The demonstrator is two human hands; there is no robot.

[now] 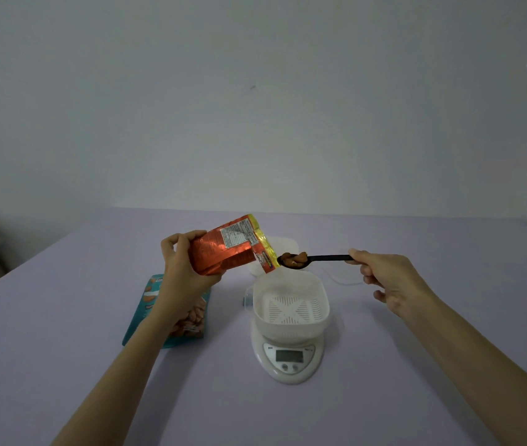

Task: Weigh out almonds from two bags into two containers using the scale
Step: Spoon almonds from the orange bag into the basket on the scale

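My left hand (180,262) grips a red foil almond bag (226,249), tilted with its yellow mouth pointing right and down. My right hand (384,278) pinches the handle of a black spoon (323,258); its bowl holds several almonds (294,259) just outside the bag's mouth. Below them a white square container (291,300) with a slotted insert sits on a white digital scale (289,358). A teal almond bag (188,320) lies flat on the table under my left forearm.
Behind the red bag a second white container (283,244) is partly hidden. A clear lid (341,275) lies to the right of the scale. The lilac table (62,333) meets a pale wall at the back.
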